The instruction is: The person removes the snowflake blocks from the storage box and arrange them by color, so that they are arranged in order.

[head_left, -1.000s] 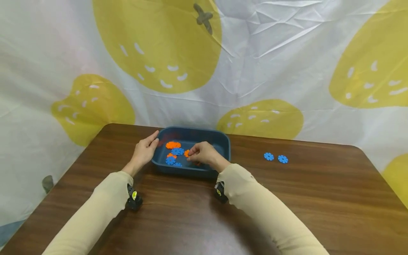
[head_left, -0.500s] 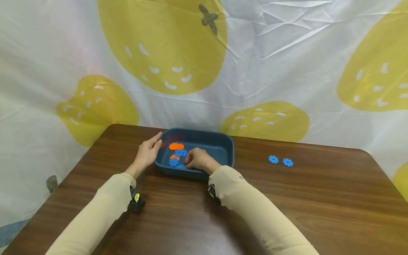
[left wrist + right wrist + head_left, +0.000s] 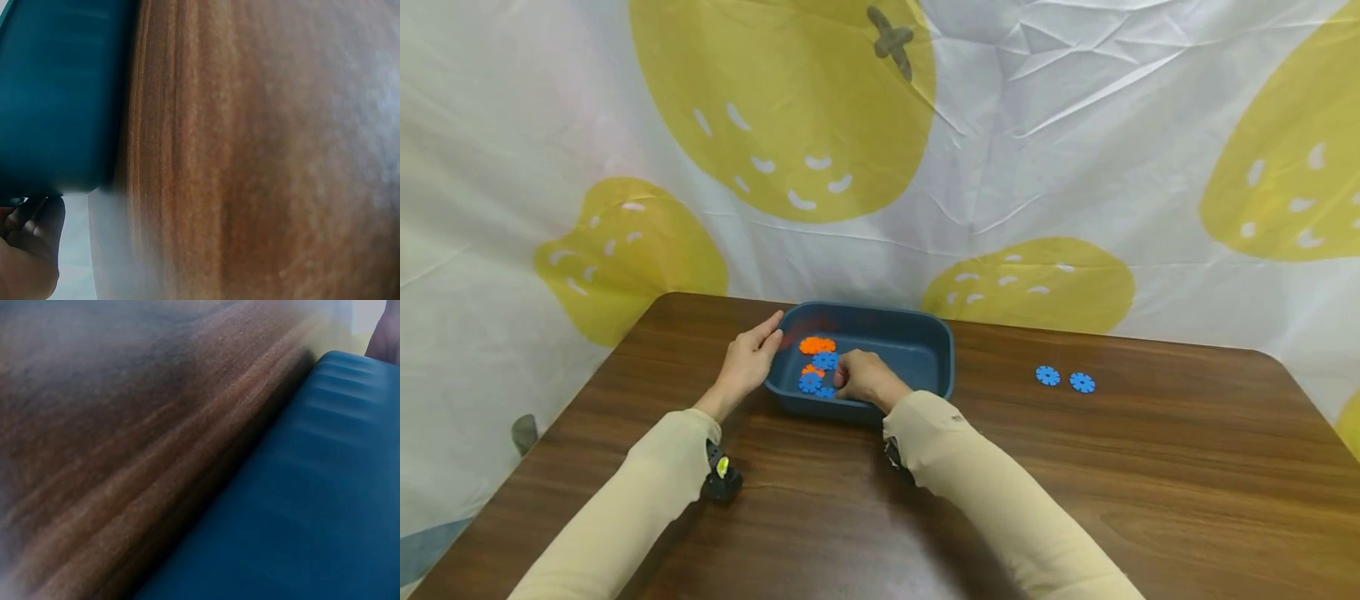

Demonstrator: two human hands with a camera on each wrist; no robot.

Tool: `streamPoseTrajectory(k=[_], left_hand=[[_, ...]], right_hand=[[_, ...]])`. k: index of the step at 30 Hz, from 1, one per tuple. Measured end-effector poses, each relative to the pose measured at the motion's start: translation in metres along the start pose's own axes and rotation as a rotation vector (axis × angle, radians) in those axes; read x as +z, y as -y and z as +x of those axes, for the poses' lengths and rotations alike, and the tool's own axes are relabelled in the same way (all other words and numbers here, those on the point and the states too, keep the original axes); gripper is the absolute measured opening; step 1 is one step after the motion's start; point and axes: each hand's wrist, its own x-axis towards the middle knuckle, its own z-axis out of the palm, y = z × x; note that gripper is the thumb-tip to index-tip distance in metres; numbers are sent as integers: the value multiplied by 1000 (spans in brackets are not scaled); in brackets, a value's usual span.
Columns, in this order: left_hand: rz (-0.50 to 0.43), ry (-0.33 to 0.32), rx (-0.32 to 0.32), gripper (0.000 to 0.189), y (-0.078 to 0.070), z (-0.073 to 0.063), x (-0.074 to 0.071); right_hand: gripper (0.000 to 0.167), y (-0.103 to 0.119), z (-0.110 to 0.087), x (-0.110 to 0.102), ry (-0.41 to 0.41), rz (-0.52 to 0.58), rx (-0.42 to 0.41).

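Note:
A dark blue plastic bin (image 3: 917, 357) stands at the back of the table with several notched snowflake discs inside it. Orange discs (image 3: 817, 345) lie near its left end, with blue discs (image 3: 810, 382) in front of them. My left hand (image 3: 747, 360) rests against the bin's left end, fingers stretched along the outside and thumb near the rim; in the left wrist view its fingertips (image 3: 53, 215) touch the bin. Inside the bin my right hand (image 3: 868, 377) is lowered beside the blue discs, fingers bent. Whatever lies under or between those fingers is hidden.
Two more blue discs, one (image 3: 1048, 376) left of the other (image 3: 1082, 382), lie flat on the brown wooden table (image 3: 820, 500) to the right of the bin. Behind the table hangs a white cloth (image 3: 1000, 183) with yellow fruit prints.
My right hand has moved slightly left and down inside the bin, and the orange disc formerly by its fingertips is out of sight. The left hand stays on the bin; the view has shifted slightly.

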Motion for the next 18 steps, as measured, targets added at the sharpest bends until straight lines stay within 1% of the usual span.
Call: streamPoseTrajectory(k=[10,14,18], left_hand=[[2,0,2,45,-1,-1,0],[-2,5,-4,46,-1,-2,0],[7,-2,4,45,0,-2,0]], right_hand=[[16,1,0,0,-10,5,20],[17,1,0,1,-2,27,29],[17,1,1,1,2,46,37]])
